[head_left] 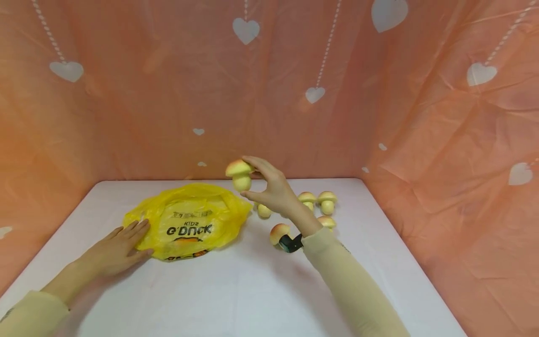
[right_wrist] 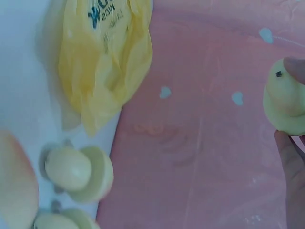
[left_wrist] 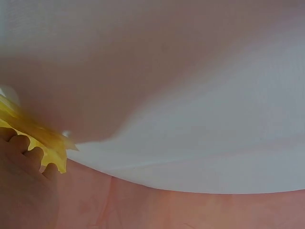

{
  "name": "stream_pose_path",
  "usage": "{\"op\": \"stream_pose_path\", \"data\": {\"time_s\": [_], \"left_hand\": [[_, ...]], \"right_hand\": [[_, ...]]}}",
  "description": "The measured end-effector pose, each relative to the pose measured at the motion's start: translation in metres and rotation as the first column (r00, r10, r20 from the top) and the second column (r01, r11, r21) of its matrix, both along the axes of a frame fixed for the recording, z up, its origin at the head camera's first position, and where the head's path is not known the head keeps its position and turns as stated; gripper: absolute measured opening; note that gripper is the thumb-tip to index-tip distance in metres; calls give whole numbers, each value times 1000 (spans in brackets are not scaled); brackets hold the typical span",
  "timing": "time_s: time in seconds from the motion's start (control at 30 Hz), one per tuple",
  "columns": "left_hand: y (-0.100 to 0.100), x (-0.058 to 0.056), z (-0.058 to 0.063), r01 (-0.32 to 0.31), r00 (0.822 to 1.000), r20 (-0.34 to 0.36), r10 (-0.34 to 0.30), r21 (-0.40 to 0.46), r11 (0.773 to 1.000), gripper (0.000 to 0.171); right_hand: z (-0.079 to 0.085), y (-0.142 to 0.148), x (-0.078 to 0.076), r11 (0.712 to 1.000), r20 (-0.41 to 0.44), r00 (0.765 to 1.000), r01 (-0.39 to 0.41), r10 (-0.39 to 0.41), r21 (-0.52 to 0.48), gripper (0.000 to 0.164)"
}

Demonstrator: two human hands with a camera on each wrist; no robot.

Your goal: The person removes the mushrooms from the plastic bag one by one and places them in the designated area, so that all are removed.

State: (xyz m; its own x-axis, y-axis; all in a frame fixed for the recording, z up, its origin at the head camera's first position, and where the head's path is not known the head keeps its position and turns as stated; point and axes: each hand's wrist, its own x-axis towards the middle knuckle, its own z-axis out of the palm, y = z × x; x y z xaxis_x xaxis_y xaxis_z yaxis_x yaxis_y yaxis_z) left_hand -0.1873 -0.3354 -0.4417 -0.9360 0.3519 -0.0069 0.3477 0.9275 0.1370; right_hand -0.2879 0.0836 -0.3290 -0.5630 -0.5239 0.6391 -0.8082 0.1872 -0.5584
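Observation:
My right hand (head_left: 271, 187) pinches a toy mushroom (head_left: 241, 175) with an orange-tinged cap and pale yellow stem, raised above the table beside the bag. In the right wrist view the held mushroom (right_wrist: 283, 98) shows its stem end, with the thumb and fingers at its sides. A yellow plastic bag (head_left: 189, 224) with dark printed letters lies on the table to the left. My left hand (head_left: 120, 248) rests on the bag's left edge, fingers extended. The left wrist view catches only the bag's edge (left_wrist: 47, 140) by the fingers.
Several more toy mushrooms (head_left: 327, 202) stand on the white table (head_left: 236, 290) right of the bag, some partly hidden by my right arm. One mushroom (head_left: 279, 232) sits by the black strap on my right wrist. Orange-pink cloth (head_left: 278, 117) with white hearts surrounds the table.

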Motion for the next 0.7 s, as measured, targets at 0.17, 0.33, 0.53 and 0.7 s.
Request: {"op": "stream_pose_path", "data": {"time_s": [0.17, 0.33, 0.53, 0.7], "left_hand": [[-2, 0, 0, -1, 1000, -2, 1, 9, 1000, 85], [-3, -1, 2, -13, 1000, 4, 13, 13, 1000, 85], [-3, 0, 2, -14, 1000, -7, 14, 13, 1000, 83], [-5, 2, -1, -8, 1000, -13, 8, 12, 1000, 82]], "right_hand": [[4, 24, 4, 999, -28, 999, 25, -26, -32, 79], [5, 49, 6, 998, -41, 998, 41, -44, -53, 80], [0, 83, 8, 994, -18, 995, 95, -96, -47, 81], [-10, 112, 14, 981, 22, 981, 195, -195, -19, 82]]}}
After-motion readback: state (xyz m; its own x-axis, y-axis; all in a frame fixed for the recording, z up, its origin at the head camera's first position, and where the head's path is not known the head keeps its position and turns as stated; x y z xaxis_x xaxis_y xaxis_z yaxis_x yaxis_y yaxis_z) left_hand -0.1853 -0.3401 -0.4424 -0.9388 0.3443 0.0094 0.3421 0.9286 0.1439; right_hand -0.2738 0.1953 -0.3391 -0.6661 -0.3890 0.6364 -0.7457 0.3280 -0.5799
